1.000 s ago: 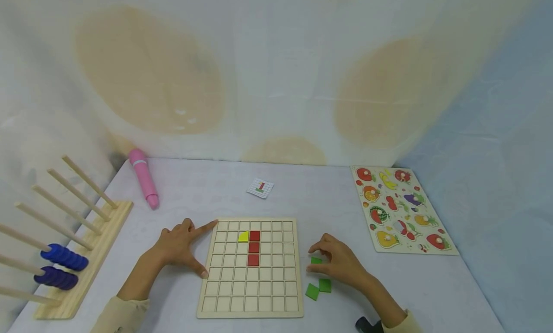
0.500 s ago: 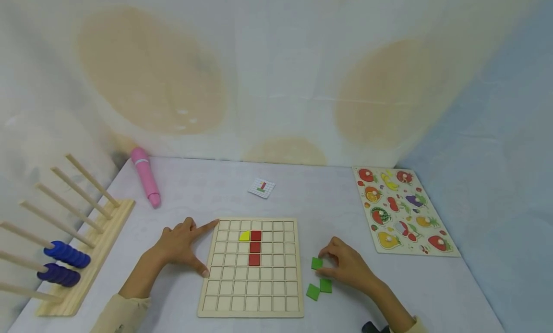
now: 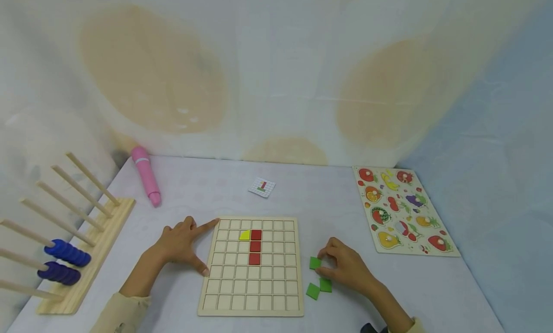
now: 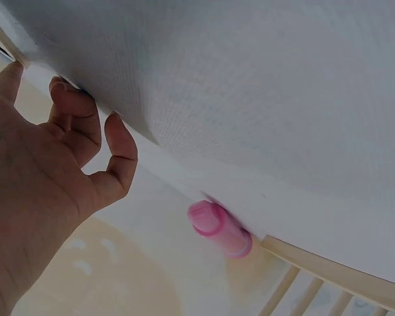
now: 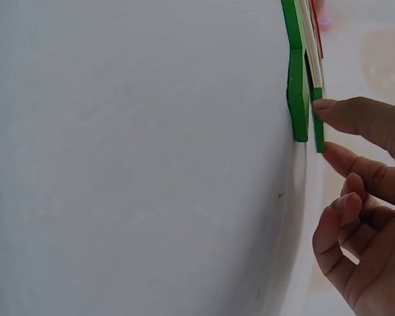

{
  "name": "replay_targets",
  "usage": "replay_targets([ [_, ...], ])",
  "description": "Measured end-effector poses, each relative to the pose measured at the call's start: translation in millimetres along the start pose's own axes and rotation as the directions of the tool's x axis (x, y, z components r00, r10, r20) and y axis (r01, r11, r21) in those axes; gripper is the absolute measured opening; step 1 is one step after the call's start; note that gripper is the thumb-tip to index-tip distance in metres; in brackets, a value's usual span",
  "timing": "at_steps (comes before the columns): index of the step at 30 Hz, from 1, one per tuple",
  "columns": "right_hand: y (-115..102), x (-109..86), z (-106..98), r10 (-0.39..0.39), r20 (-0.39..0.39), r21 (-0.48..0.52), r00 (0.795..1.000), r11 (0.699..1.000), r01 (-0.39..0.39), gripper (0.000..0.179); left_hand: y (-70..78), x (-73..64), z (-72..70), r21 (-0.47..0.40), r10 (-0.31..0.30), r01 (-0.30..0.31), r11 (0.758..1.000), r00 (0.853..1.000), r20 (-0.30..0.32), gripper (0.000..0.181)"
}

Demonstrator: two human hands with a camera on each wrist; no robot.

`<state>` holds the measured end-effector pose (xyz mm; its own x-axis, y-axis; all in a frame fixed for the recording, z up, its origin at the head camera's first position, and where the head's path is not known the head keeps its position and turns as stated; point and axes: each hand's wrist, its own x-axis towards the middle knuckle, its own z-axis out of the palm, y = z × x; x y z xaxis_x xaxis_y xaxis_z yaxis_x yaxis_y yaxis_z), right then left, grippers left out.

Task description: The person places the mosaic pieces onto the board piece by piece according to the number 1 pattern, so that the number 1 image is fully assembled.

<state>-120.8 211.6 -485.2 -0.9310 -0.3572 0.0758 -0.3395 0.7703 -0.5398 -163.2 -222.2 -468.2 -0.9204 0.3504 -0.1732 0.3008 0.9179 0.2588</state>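
Note:
A wooden grid board (image 3: 279, 303) lies on the table, with a yellow quarter-round tile (image 3: 245, 235) and a column of red square tiles (image 3: 255, 246) in its cells. Along the board's left edge, my left hand (image 3: 178, 244) spreads thumb and index finger, their tips at the rim; its other fingers bend loosely in the left wrist view. To the right of the board, my right hand (image 3: 345, 266) pinches a green square tile (image 3: 315, 263) by its edges between thumb and index finger. Two more green tiles (image 3: 313, 291) lie just below it.
A small pattern card (image 3: 261, 187) lies behind the board. At the left stands a wooden peg rack (image 3: 101, 232) with blue rings (image 3: 68, 254), near a pink microphone-shaped toy (image 3: 147, 177). A fruit puzzle board (image 3: 403, 210) lies at the back right.
My right hand has drawn back to the right from over the green tile, and its thumb and index finger now hold the tile's edges. The left hand stays at the board.

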Motion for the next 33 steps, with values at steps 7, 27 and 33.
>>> replay_targets([
  [7,-12.6,4.9,1.3,-0.08,0.001,0.052,0.997,0.995,0.08,0.023,-0.4,0.5,0.3,-0.005,0.005,-0.005,1.0,1.0,-0.001,0.128],
  [27,-67.2,32.6,24.0,-0.205,0.044,0.146,0.978,0.97,0.197,0.021,-10.5,5.1,11.2,-0.011,0.024,-0.024,1.0,0.999,-0.036,0.132],
  [33,-77.4,39.0,32.7,-0.258,0.052,0.149,0.965,0.957,0.248,0.02,-10.3,3.8,11.2,-0.018,0.013,-0.013,1.0,0.999,-0.034,0.132],
])
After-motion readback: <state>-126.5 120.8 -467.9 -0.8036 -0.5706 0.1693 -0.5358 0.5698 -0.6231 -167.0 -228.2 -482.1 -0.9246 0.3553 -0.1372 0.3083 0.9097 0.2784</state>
